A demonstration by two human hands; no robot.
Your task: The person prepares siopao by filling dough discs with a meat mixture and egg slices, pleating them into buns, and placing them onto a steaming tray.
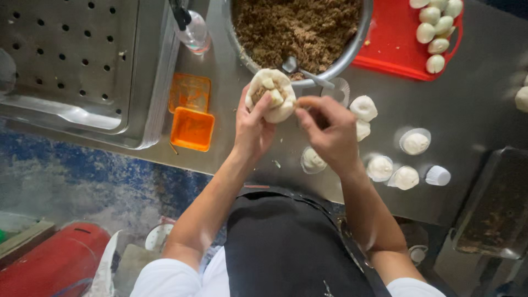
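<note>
We've got the stuffed dough bun (270, 94) cupped in our left hand (252, 127), its top only half pleated with filling showing, right hand (329, 132) fingers pinched at its edge, while several dough balls (385, 159) wait untouched on the steel table (473, 104).

Bare counter (473, 110) lies open right of the metal bowl of brown filling (300, 30), past the red tray of eggs (399, 44). Below the bowl, dough balls (404, 177) and paper cups (438, 175) crowd the way. Left of it stand two orange containers (191, 113) and a perforated steel tray (71, 60).
</note>
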